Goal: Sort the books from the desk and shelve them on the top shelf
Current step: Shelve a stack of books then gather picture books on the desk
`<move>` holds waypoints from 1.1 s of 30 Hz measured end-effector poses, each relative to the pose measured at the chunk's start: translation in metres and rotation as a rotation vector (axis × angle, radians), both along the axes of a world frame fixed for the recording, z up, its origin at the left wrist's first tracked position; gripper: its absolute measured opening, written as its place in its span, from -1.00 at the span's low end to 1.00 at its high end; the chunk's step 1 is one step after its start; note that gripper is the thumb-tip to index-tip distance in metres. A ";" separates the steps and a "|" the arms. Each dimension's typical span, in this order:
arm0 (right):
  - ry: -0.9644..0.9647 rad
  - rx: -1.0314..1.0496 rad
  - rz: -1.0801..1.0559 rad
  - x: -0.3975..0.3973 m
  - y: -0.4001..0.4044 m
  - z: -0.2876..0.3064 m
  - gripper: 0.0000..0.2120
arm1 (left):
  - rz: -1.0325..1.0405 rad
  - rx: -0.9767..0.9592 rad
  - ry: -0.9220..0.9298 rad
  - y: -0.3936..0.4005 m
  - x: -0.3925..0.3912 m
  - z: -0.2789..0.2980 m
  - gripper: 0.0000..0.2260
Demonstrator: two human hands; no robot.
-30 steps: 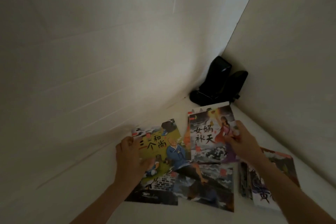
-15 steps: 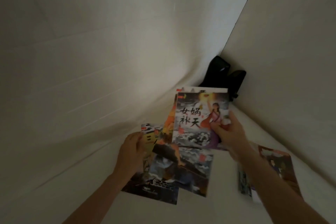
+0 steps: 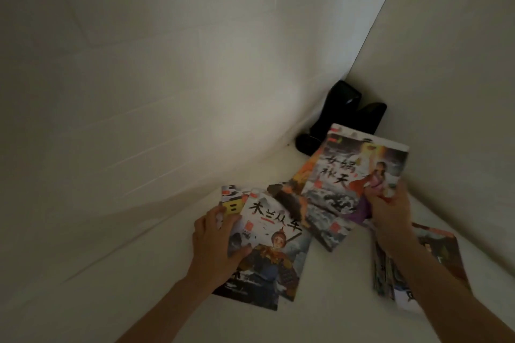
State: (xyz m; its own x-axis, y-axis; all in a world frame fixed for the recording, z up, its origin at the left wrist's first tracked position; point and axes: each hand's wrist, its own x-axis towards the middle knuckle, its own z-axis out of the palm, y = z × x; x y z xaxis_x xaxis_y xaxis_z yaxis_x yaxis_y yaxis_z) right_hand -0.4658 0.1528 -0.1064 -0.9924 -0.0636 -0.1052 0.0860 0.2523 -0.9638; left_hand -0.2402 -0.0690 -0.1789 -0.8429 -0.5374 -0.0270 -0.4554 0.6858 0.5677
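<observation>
Thin picture books lie spread on a white surface [image 3: 156,273] in a dim white corner. My right hand [image 3: 388,211] grips the lower right corner of a small bundle of books [image 3: 348,172], held tilted up off the surface; its top cover shows a woman in a pink dress. My left hand [image 3: 216,239] holds the left edge of a book with a warrior on its cover [image 3: 274,242], which lies on top of others. Between the two lies a dark wave-patterned book [image 3: 331,227].
A black object [image 3: 342,120] stands in the far corner where the two white walls meet. More books [image 3: 434,256] lie stacked at the right under my right forearm. A white wall rises close on the right.
My right hand has lifted the bundle with the pink-dress cover off the spread and carried it up and right. The warrior book now shows under my left hand, covering the yellow-green one.
</observation>
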 end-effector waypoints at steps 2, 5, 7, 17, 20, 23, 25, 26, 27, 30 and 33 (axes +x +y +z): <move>-0.041 -0.108 -0.067 -0.006 0.016 0.017 -0.61 | 0.003 0.024 -0.013 -0.001 0.000 -0.003 -0.44; -0.189 -0.215 0.075 0.025 0.008 0.028 -0.71 | 0.084 0.135 0.122 -0.007 0.001 0.000 -0.71; -0.237 -0.137 0.178 0.062 -0.012 0.017 -0.86 | 0.199 0.190 0.181 -0.013 0.005 0.006 -0.76; -0.233 0.541 0.215 0.110 -0.036 -0.030 -0.22 | 0.220 0.188 -0.082 0.006 0.015 0.034 -0.31; -0.435 0.305 0.063 0.108 -0.049 -0.028 -0.16 | 0.289 0.361 -0.071 0.011 0.005 0.031 -0.23; -0.502 0.329 0.058 0.097 -0.065 -0.029 -0.39 | 0.333 0.401 -0.081 0.014 -0.007 0.027 -0.26; -0.493 0.376 0.109 0.093 -0.068 -0.029 -0.56 | 0.331 0.370 -0.100 0.015 -0.012 0.022 -0.34; -0.501 0.375 0.133 0.091 -0.068 -0.034 -0.56 | 0.323 0.359 -0.115 0.014 -0.014 0.019 -0.37; -0.510 0.367 0.155 0.091 -0.067 -0.038 -0.52 | 0.313 0.353 -0.140 0.013 -0.016 0.017 -0.39; -0.425 0.462 0.231 0.084 -0.055 -0.075 -0.36 | 0.286 0.363 -0.247 0.010 -0.023 0.018 -0.39; -0.366 0.428 0.255 0.102 -0.051 -0.042 -0.40 | 0.164 0.290 -0.414 0.015 -0.027 0.033 -0.43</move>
